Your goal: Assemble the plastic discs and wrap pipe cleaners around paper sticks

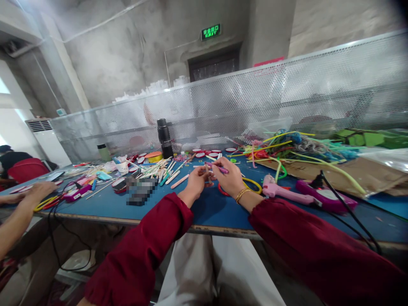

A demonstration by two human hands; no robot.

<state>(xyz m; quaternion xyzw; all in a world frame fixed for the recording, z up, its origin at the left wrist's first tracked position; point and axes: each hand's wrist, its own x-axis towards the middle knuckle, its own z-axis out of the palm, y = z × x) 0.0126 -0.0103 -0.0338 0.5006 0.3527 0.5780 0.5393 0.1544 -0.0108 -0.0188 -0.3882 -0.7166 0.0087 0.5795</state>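
Note:
Above the middle of the blue table, my two hands are close together. My left hand pinches a small brownish stick-like piece, partly covered by my fingers. A thin purple pen-like tool is gripped in my right hand, its tip end close to that piece. What kind of tool it is I cannot make out. Under my right wrist lie red and yellow rings. Close to that wrist rests a pink glue gun, and left of my left hand is a pink stick.
Several thin sticks lie left of my hands, near a pixelated dark object. Behind stands a black bottle. Purple device with a cable and colourful pipe cleaners are at right. A co-worker's hand is at far left.

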